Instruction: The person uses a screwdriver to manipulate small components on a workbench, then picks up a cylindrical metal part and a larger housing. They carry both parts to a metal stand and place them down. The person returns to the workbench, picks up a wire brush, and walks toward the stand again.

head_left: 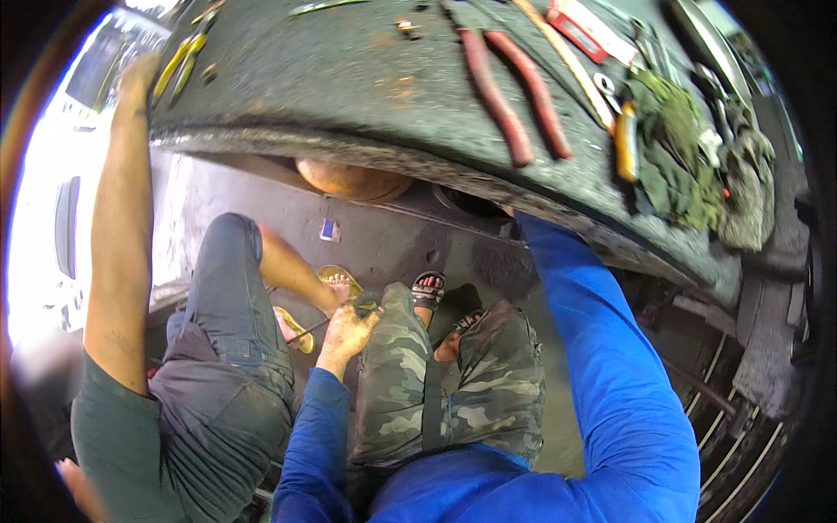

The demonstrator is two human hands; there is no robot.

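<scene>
My left hand (pixel 347 333) is closed above my left thigh, around what looks like a screwdriver (pixel 302 336). The tool's thin dark shaft points to the left, and a dark greenish end shows at the top of my fist. My right arm, in a blue sleeve (pixel 602 322), reaches forward under the bench edge. The bench hides my right hand, so its fingers and anything in them cannot be seen. Nearest above that arm, on the worn bench (pixel 331 78), lie red-handled long cutters (pixel 514 96).
A person in a dark shirt (pixel 118 436) sits close on my left, one arm stretched to the bench. Yellow-handled pliers (pixel 179 68), a green rag (pixel 667 144), an orange-handled tool (pixel 626 144) and a red-white box (pixel 588 30) lie on top. Underneath is a rounded orange-brown object (pixel 353 180).
</scene>
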